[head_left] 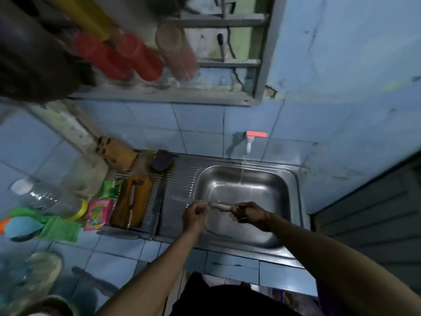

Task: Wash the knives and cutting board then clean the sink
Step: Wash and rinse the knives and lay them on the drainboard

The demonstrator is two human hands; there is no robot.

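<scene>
1. We are standing at a blue-tiled worktop (118, 245) that is carrying a stainless steel sink (293, 179) with a ribbed draining board on its left.
2. We are running water from a white wall tap (248, 144) with a pink lever, and the stream is falling into the back of the sink basin.
3. A wooden cutting board (142, 192) is lying on the draining board, left of the basin, with a second knife (131, 201) resting lengthwise on top of it.
4. A clear plastic bottle (43, 197) is lying on its side at the far left of the worktop, near a green brush (61, 229).
5. A dark scouring sponge (161, 160) is sitting at the back of the draining board, beside a brown spotted packet (115, 151).
6. Two sachets, one green (111, 188) and one pink (99, 214), are lying just left of the cutting board.
7. Our right hand (248, 215) is gripping the handle end of a knife (219, 205) over the front left part of the basin, fingers curled round it.
8. Our left hand (194, 212) is pinching the other end of that knife with curled fingertips, over the edge where basin and draining board are meeting.
9. The knife is lying roughly level between the two hands; its blade is too blurred for us to describe further.
</scene>
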